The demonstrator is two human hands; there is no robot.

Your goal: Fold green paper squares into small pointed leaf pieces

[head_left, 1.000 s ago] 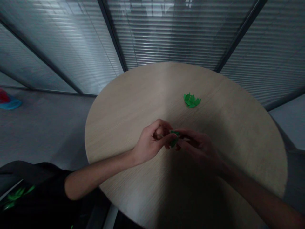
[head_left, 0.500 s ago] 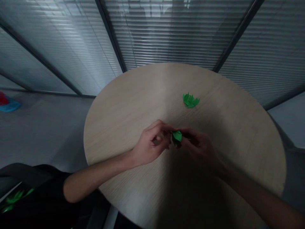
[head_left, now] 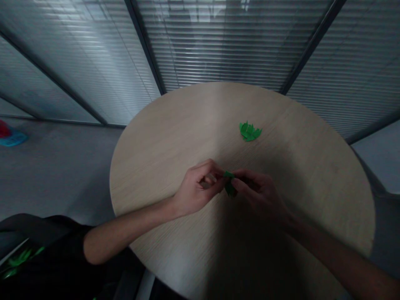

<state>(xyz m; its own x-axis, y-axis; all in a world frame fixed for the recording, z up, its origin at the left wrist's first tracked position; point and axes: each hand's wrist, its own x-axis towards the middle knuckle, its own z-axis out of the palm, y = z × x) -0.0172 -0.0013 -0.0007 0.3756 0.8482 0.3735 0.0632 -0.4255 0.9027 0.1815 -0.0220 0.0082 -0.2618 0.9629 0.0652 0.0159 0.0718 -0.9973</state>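
Small green folded paper piece (head_left: 230, 186) — pinched just above the middle of the round pale wooden table (head_left: 175, 125). Long axis roughly near-to-far, near tip drooping toward you. Your left hand (head_left: 196, 189) and right hand (head_left: 259, 193) both grip it by the fingertips. Heap of like green paper pieces (head_left: 250, 131) — farther back, well apart.

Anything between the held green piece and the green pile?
Nothing. Head view shows only bare table between the green piece and the pile.

Dim scene, light through window blinds (head_left: 237, 41), near tabletop shadowed, wide-angle edge distortion
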